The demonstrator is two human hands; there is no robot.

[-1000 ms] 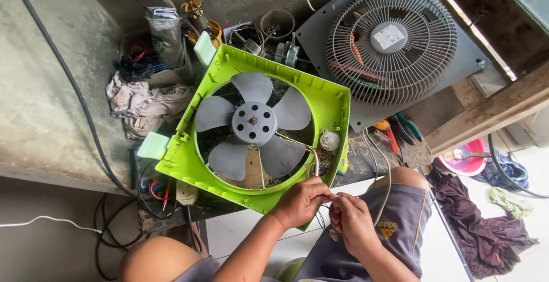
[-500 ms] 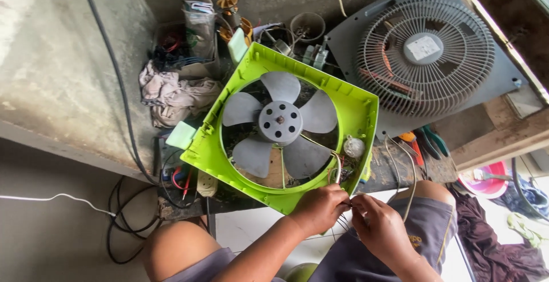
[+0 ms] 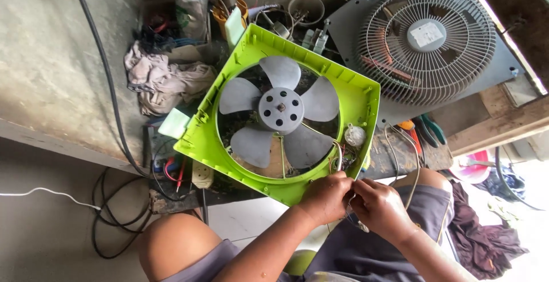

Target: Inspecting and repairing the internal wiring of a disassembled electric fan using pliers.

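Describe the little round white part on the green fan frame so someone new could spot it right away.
Start at the lime green fan frame with the grey five-blade propeller. In its corner just above the two hands sits a small round white part. It is the only white disc there, beside thin wires.

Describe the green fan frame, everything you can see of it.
The green fan frame is a square housing of what looks like lime plastic with a round opening. Inside sits a grey five-blade rotor on a hub with small holes. It lies tilted among clutter on the workbench, open side toward the camera. A small round white part and thin wires sit at its lower right corner. The left hand rests against its near edge, with the right hand beside it.
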